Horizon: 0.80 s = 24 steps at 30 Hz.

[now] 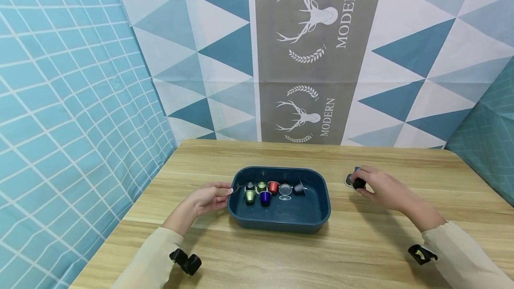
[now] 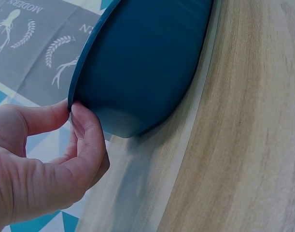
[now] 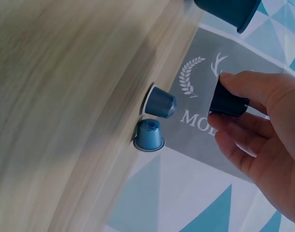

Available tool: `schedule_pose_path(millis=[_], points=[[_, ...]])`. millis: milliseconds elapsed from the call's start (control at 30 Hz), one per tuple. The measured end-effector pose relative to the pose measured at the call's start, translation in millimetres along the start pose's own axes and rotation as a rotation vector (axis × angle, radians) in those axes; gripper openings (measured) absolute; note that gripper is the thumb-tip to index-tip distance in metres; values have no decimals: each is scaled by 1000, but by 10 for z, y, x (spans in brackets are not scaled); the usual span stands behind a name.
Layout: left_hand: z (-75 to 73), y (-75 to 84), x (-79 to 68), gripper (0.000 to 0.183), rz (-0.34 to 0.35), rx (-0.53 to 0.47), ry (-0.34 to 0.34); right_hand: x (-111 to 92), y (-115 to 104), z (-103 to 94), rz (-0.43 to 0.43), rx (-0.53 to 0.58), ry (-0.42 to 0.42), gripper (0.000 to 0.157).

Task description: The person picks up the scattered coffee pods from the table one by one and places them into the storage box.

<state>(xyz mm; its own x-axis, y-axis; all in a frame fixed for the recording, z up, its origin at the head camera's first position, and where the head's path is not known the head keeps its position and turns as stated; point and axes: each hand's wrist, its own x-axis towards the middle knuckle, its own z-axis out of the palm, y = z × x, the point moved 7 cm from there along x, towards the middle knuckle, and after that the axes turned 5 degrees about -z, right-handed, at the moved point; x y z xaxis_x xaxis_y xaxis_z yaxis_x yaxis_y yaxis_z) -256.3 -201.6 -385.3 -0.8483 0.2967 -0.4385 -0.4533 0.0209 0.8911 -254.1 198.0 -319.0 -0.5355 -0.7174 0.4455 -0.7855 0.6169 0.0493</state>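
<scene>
My left hand (image 1: 210, 197) pinches the left rim of a dark blue plastic bin (image 1: 277, 225) between thumb and fingers. Inside the bin lie several coffee capsules, among them a green one (image 1: 250, 197), a purple-blue one (image 1: 265, 198), a red one (image 1: 273, 187) and a dark one (image 1: 299, 188). Right of the bin, my right hand (image 1: 379, 187) holds a black coffee capsule (image 3: 228, 100) by its rim with thumb and fingertips. Close by on the table, in the right wrist view, one blue capsule (image 3: 160, 102) lies on its side and a lighter blue capsule (image 3: 148, 135) stands on its rim.
The bin stands near the middle of a wooden table (image 1: 261, 258). Behind the table hangs a patterned cloth (image 1: 225, 52); a blue checked cloth (image 1: 60, 101) hangs along the left. Black wrist mounts sit on both sleeves.
</scene>
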Motion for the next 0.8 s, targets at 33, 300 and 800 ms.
schedule_pose_path(millis=[33,300,800], points=[[0,-1,0,41,0,-1,0,6,-13,-6,-6,-1,7,30],[-5,-8,6,43,-5,-3,5,59,-80,-30,-14,44,19,29],[-4,0,1,39,-4,-6,1,206,-158,-45,6,60,-10,27]])
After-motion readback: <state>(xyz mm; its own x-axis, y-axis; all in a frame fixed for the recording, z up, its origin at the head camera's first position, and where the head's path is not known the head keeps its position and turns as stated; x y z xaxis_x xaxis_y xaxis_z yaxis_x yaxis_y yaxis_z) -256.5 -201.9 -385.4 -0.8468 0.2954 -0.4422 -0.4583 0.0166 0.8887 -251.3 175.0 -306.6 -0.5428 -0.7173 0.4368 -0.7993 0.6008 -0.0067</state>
